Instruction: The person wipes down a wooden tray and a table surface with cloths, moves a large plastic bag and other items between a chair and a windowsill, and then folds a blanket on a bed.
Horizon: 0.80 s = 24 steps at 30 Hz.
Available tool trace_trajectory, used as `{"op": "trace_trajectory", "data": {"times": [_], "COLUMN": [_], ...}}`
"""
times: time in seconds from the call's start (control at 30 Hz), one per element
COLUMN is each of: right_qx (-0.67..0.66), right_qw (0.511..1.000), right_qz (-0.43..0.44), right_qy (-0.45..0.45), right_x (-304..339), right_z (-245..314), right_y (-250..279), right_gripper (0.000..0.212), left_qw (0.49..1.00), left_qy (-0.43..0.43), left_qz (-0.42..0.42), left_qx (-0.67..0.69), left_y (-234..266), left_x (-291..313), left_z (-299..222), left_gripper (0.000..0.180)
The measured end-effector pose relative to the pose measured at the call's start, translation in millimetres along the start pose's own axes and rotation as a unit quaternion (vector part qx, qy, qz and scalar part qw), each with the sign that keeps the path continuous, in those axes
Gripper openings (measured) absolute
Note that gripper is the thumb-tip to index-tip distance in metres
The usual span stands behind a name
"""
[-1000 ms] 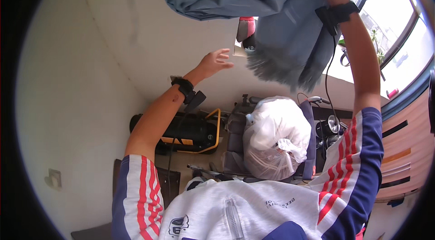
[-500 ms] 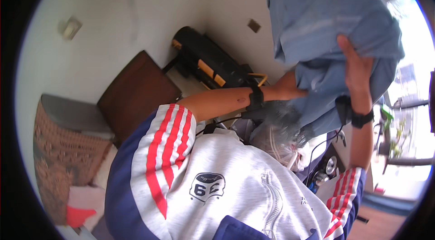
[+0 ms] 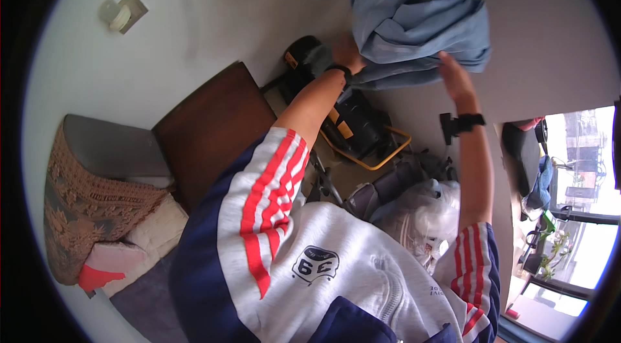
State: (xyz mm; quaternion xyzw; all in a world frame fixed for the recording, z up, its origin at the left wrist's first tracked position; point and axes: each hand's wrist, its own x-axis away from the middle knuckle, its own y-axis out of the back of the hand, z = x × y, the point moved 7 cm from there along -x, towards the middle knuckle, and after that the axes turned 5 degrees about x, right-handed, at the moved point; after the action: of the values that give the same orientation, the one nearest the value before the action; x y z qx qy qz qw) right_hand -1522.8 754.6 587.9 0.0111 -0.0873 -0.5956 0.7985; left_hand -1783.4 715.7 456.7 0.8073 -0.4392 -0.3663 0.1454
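Observation:
A blue garment point(image 3: 420, 26), bunched in soft folds with pale printed outlines near its top, hangs raised in front of me. My left hand point(image 3: 348, 53) grips its lower left edge; the fingers are blurred and partly hidden by the cloth. At the lower right edge, my right hand point(image 3: 458, 77) holds the fabric, one digit showing against it and the others hard to see. Both arms reach up and forward, each with a black wrist strap. Part of the garment runs out of the picture at the top.
A brown chair back point(image 3: 217, 129) stands left, near a patterned cover point(image 3: 97, 207). Beyond it lies a black cylindrical machine point(image 3: 352, 120) with a yellow handle. A clear plastic bag point(image 3: 430, 217) sits below my right forearm. A window point(image 3: 582, 181) with plants is at right.
The garment has moved left and is bunched up more. Both hands have moved left and farther up with it. My view has shifted, showing more of the machine and the bag.

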Motion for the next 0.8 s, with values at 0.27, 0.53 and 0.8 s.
{"op": "trace_trajectory", "data": {"times": [0.27,0.53,0.8], "right_qx": [-0.007,0.282,0.78], "right_qw": [0.959,0.946,0.625], "right_qz": [0.061,0.086,-0.017], "right_qy": [-0.278,-0.132,0.006], "right_x": [-52.8,-98.4,-90.3], "right_z": [-186.8,-126.8,-24.2], "right_y": [-14.4,-81.6,-27.9], "right_gripper": [0.06,0.059,0.079], "left_qw": [0.823,0.806,0.873], "left_qy": [0.241,0.221,0.167], "left_qz": [0.513,0.546,0.457], "left_qx": [0.021,-0.051,0.014], "left_y": [-22.7,-7.3,-34.1], "left_x": [116.3,119.8,84.4], "left_z": [225.5,281.1,241.8], "left_gripper": [0.073,0.057,0.052]}}
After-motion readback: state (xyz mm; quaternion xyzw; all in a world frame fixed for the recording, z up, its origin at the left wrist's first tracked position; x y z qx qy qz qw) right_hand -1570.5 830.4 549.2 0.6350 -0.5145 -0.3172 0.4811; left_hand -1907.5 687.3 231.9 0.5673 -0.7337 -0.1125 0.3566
